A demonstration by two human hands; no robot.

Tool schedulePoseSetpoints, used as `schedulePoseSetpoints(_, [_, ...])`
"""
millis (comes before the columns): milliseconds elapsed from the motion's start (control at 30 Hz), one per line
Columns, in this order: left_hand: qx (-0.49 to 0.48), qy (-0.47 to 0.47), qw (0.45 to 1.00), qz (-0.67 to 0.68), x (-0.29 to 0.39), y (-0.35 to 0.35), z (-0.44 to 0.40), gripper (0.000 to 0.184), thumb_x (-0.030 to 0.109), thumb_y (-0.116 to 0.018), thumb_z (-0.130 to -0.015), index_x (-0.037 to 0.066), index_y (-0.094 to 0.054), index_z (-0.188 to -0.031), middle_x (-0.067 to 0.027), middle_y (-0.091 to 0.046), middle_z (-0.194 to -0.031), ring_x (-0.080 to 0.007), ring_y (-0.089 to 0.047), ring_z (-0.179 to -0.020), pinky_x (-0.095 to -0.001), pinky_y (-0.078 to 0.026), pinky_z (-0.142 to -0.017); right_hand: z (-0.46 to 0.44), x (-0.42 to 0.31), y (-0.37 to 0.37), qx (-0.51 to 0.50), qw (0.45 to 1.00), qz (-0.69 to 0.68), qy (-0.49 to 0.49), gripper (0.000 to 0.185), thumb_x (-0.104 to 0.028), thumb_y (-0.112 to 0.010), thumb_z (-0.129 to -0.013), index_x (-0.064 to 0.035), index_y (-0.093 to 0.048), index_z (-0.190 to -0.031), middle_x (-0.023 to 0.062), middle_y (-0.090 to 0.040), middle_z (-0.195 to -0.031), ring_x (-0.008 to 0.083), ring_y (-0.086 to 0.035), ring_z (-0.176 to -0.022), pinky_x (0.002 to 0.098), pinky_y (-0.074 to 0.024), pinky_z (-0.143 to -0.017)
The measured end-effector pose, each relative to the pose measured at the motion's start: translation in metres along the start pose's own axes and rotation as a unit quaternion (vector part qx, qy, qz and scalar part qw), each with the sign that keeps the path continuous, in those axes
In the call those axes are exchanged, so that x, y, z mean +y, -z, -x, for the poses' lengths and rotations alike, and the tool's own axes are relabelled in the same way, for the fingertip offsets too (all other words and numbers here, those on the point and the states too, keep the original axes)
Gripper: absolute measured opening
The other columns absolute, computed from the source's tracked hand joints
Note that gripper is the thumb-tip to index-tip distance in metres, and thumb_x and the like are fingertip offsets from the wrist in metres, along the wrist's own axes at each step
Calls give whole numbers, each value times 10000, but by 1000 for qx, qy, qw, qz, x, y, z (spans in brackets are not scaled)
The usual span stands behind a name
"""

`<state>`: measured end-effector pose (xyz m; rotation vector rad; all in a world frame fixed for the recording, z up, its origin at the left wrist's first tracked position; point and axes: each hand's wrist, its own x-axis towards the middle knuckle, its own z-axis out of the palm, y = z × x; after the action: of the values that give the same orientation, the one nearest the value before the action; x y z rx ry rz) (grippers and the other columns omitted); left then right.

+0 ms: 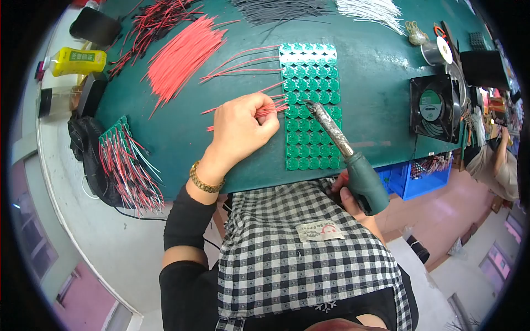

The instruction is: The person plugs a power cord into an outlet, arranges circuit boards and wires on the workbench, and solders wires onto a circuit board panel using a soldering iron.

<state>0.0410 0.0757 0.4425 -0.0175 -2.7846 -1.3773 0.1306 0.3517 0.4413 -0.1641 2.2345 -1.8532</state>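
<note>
My left hand (245, 122) is closed around a few red wires (269, 110), their ends at the left edge of a green circuit board panel (312, 132). More red wires (243, 70) stick out leftward from the panel's upper rows. The panel, made of many small round boards, lies on the green mat. My right hand (351, 199) grips a soldering iron (361, 179) by its dark green handle. The iron's tip (310, 103) is over the panel's middle rows, to the right of the wires; I cannot tell whether it touches.
Bundles of red wires (185, 55), black wires (281, 10) and white wires (371, 12) lie toward the back. At right stand a solder spool (436, 51) and a black fan (434, 107). Wired boards (124, 160) and a yellow bottle (78, 61) are at left. A blue bin (422, 181) sits below the edge.
</note>
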Motion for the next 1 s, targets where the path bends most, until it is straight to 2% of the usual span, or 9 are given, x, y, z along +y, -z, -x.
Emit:
schedulePoseSetpoints(200, [13,-18,1000,-16,-1,1,0,54,101,-649,-710,65,-653,-751,-54,-613,-628,-137,-566,-523,-270,-451,-514,-6,-22,-3,-30,995,-92,-40,364,-47,-585,-845,-15,-508,-1199,77,-561,-904,164,-531,-798,309,-464,-742])
schedulePoseSetpoints(433, [4,-41,999,-27,-4,0,-4,59,103,-644,-709,66,-641,-754,-50,-598,-609,-178,-581,-530,-305,-457,-521,-7,2,-4,-6,993,-115,-14,357,-85,-576,-856,-27,-508,-1201,92,-560,-884,171,-529,-780,323,-460,-728])
schedulePoseSetpoints(567, [-6,-85,996,-29,-12,2,-2,65,95,-608,-828,40,-593,-858,-83,-620,-709,-197,-604,-602,-313,-470,-566,-6,3,-4,6,991,-121,-53,372,-96,-574,-864,-13,-485,-1216,95,-562,-888,171,-531,-787,327,-463,-734])
schedulePoseSetpoints(667, [69,-59,995,45,-15,13,-1,72,93,-535,-923,25,-553,-939,-91,-618,-752,-182,-606,-630,-307,-477,-586,-6,2,-4,7,990,-129,-59,365,-102,-577,-869,-8,-487,-1209,93,-561,-891,171,-533,-792,326,-465,-737])
schedulePoseSetpoints(767, [184,-48,981,50,-19,43,-3,118,118,-477,-983,12,-525,-962,-42,-590,-759,-105,-549,-682,-256,-460,-636,-5,0,-5,16,988,-136,-72,364,-105,-578,-871,-8,-485,-1209,90,-563,-893,170,-536,-792,323,-465,-739])
schedulePoseSetpoints(833, [225,-50,968,98,-28,62,-6,149,142,-502,-984,-1,-540,-960,-12,-574,-774,-75,-518,-707,-227,-437,-649,-6,2,-1,0,991,-120,-66,368,-108,-580,-873,-5,-482,-1212,92,-566,-900,172,-539,-795,325,-466,-746])
schedulePoseSetpoints(933, [218,39,975,-21,-26,98,-9,203,184,-576,-961,-7,-587,-893,20,-546,-751,-46,-465,-683,-201,-402,-613,-7,-4,0,-11,991,-112,-71,372,-109,-582,-873,-2,-481,-1215,98,-574,-914,177,-548,-805,332,-469,-763])
schedulePoseSetpoints(967, [258,36,965,16,-25,103,-12,224,193,-629,-919,-22,-605,-862,-22,-564,-665,-89,-475,-586,-247,-413,-550,-7,-7,-1,-13,991,-112,-74,373,-109,-582,-874,-1,-482,-1216,100,-577,-919,179,-551,-809,335,-470,-769])
schedulePoseSetpoints(1000, [264,47,963,2,-23,110,-15,223,195,-640,-911,-20,-609,-859,-16,-557,-656,-82,-463,-577,-242,-409,-543,-9,-7,-2,-9,988,-136,-72,376,-115,-585,-873,0,-483,-1217,102,-579,-922,182,-555,-813,338,-472,-774])
